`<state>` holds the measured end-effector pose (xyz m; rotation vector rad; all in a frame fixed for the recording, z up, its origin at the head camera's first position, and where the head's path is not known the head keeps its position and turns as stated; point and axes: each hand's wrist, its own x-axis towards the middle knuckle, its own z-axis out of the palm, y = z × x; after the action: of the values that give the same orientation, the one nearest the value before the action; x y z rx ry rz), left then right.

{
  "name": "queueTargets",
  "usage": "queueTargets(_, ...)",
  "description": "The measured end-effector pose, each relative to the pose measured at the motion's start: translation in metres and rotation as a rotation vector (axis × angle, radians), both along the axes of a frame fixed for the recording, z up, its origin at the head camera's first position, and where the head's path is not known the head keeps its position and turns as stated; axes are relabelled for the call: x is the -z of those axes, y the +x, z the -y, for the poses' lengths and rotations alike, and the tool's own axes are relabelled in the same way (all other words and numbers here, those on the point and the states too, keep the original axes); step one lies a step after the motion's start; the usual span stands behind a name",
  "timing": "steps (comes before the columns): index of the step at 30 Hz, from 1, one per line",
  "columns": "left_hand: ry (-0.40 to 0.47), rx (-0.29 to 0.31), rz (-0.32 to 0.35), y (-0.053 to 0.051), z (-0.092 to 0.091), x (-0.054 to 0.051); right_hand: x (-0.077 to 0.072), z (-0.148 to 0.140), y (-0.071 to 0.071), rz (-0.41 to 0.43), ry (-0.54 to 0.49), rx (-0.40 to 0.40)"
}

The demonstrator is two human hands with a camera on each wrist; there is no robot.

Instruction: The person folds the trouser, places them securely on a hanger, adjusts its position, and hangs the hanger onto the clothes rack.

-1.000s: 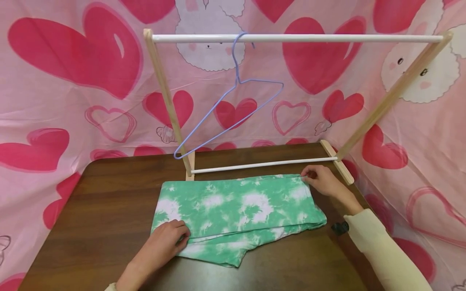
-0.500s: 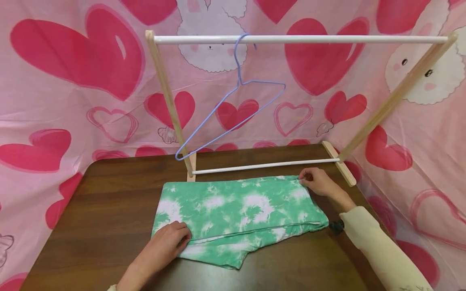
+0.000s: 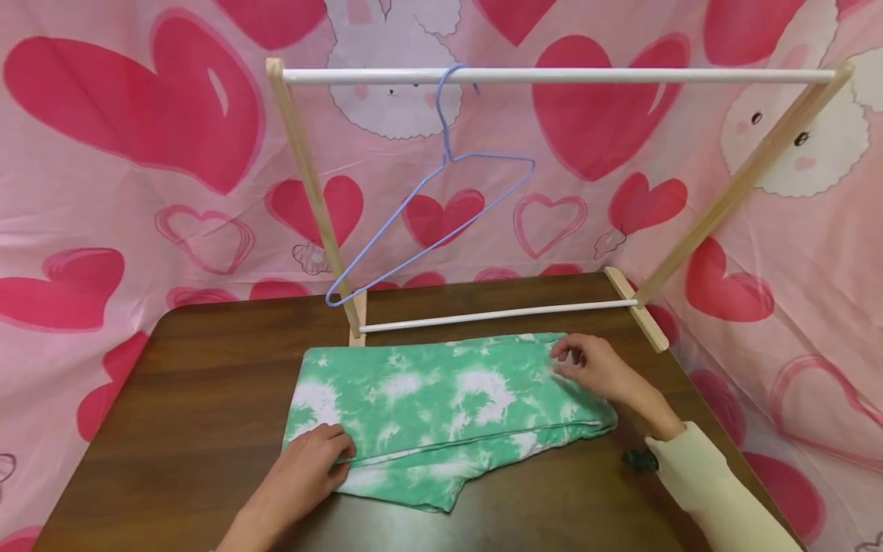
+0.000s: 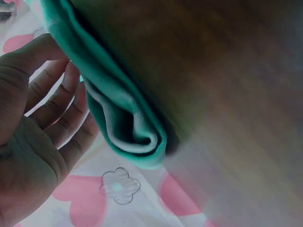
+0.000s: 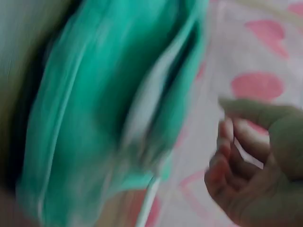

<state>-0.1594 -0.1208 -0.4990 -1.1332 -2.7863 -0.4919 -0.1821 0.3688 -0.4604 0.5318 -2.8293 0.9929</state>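
Green and white tie-dye pants (image 3: pixel 441 399), folded lengthwise, lie flat on the brown table, a pointed corner sticking out at the near edge. At their near left side my left hand (image 3: pixel 313 464) touches the cloth with relaxed fingers. The left wrist view has that hand (image 4: pixel 42 109) beside a rolled fold of the green cloth (image 4: pixel 118 104), its fingers slightly bent and spread. Over the right end hovers my right hand (image 3: pixel 600 372), fingers loosely bent. In the right wrist view this hand (image 5: pixel 255 161) is apart from the blurred cloth (image 5: pixel 104 104) and holds nothing.
Behind the pants stands a rack with wooden legs (image 3: pixel 313 192), a white top bar (image 3: pixel 621 75) and a white lower bar (image 3: pixel 497 315). A thin blue hanger (image 3: pixel 421 184) hangs from the top bar. A pink heart-printed cloth (image 3: pixel 228 222) backs the table (image 3: pixel 172 399).
My right hand has let go of the far right corner of the pants and moved slightly left and nearer. The left hand stays at the near left edge.
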Motion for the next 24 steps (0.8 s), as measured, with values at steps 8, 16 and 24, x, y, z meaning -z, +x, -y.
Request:
queueTargets(8,-0.032,-0.079,-0.038,0.006,0.011,-0.003,0.006,0.056,0.031,0.220,0.045,-0.369)
queueTargets(16,-0.008,-0.083,-0.041,0.007,0.017,-0.006,0.015,0.072,0.028,0.202,0.061,-0.384)
queueTargets(24,0.116,0.042,-0.131,0.003,0.025,-0.009,0.014,0.075,0.027,0.181,0.112,-0.379)
